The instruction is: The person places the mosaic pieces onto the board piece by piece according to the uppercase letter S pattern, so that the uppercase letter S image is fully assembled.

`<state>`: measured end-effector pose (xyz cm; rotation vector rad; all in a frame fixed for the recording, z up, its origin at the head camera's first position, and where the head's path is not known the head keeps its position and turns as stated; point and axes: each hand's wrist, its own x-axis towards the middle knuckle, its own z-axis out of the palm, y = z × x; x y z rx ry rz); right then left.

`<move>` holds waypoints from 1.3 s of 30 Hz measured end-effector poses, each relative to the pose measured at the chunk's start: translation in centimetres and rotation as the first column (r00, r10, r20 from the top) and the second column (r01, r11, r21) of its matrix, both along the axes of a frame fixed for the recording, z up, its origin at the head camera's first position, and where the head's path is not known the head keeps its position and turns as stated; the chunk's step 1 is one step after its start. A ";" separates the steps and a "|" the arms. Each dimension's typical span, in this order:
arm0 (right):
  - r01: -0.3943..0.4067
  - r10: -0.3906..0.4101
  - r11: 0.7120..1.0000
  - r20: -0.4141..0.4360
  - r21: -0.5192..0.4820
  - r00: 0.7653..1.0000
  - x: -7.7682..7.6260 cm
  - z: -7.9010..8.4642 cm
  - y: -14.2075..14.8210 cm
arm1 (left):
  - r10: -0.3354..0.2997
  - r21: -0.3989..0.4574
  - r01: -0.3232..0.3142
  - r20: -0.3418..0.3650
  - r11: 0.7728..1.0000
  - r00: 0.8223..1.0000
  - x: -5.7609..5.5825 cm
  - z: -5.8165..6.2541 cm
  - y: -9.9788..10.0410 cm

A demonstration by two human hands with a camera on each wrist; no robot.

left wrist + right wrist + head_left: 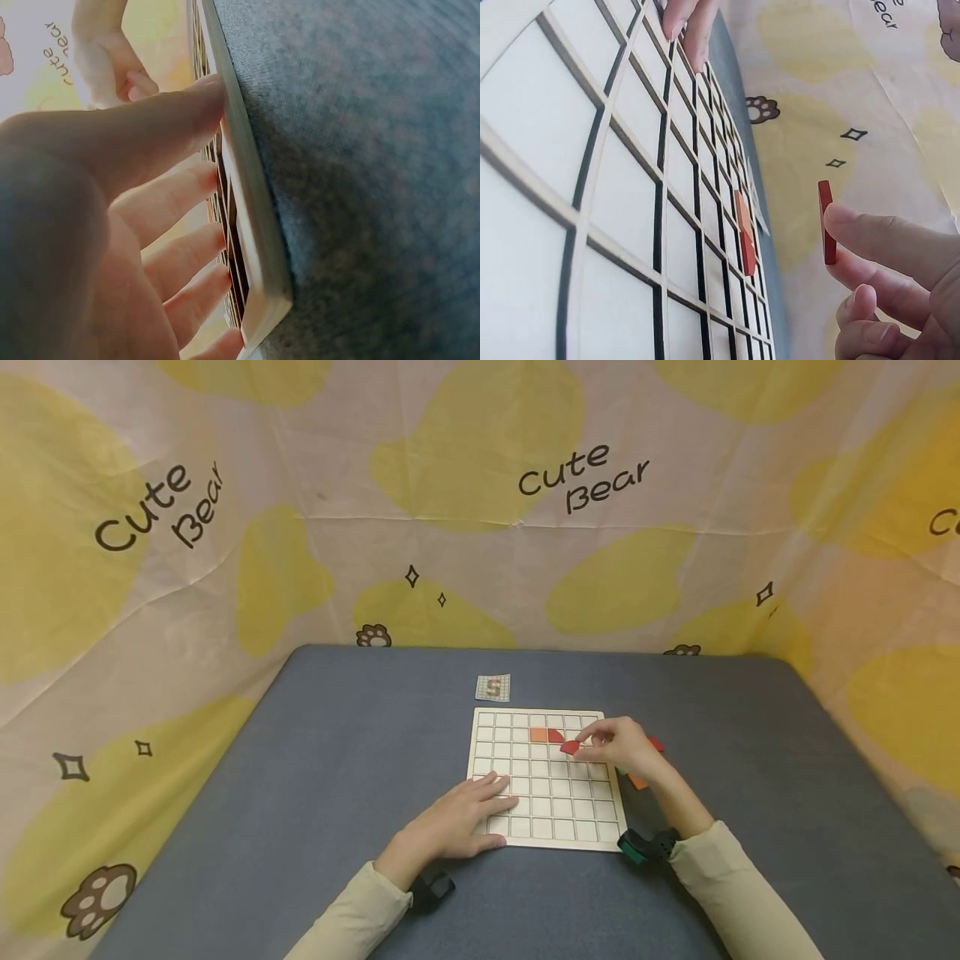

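A white grid board lies on the table. An orange square tile and a red rounded tile sit side by side in its upper cells. My right hand pinches another red tile between thumb and fingers; in the right wrist view this red tile is held up off the board, seen edge-on. My left hand rests on the board's lower left corner with fingers spread. In the left wrist view its thumb lies against the board's edge.
A small card with a printed pattern on a grid lies just behind the board. Several red and orange tiles lie right of the board, partly hidden by my right arm. A printed cloth hangs around the blue-grey table.
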<state>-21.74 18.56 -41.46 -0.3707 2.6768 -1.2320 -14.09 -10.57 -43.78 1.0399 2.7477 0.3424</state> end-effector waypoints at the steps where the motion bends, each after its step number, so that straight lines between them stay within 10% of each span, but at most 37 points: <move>1: 0.001 -0.001 1.000 0.001 -0.001 1.000 0.0 0.0 -0.1 | 0.000 0.001 0.000 0.001 1.000 1.000 0.0 0.0 0.0; 39: 0.039 -0.039 0.999 0.065 0.009 0.997 -2.9 -1.0 -5.5 | 0.008 0.004 -0.008 0.006 1.000 1.000 0.1 -0.2 0.0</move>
